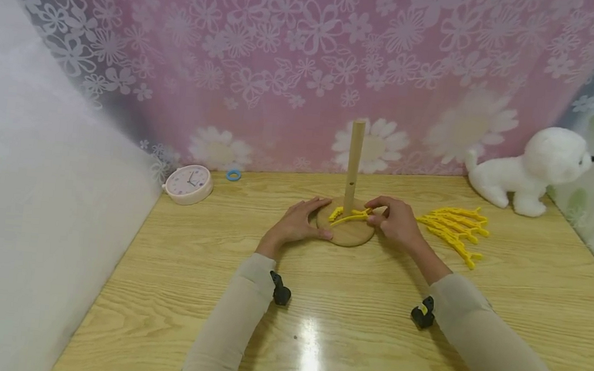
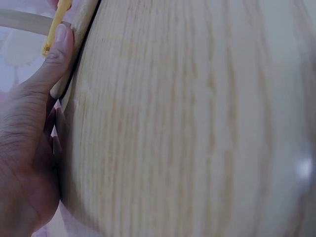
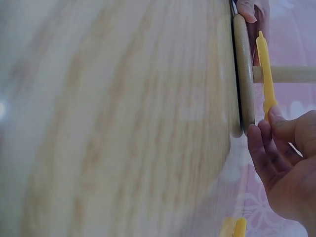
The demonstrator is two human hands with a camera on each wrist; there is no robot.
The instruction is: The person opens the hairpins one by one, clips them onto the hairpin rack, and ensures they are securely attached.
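Note:
A round wooden base [image 1: 352, 236] stands on the table, and an upright wooden post [image 1: 354, 161] rises from it. My left hand [image 1: 296, 224] grips the left side of the base, with its thumb over the front rim. From the other side, my right hand [image 1: 398, 222] pinches one end of a yellow branch-like plastic piece [image 1: 348, 218]. That piece lies across the front of the post, low over the base. In the right wrist view, the yellow piece [image 3: 266, 74] sticks out from between thumb and fingers, its narrow tip toward the left hand [image 3: 254, 11].
To the right, several yellow branch pieces [image 1: 454, 229] lie fanned out on the table [image 1: 202, 295]. A white plush dog [image 1: 537, 168] stands at the back right. At the back left are a pink clock [image 1: 189, 184] and a blue ring [image 1: 233, 175]. A flowered curtain [image 1: 284, 90] hangs behind.

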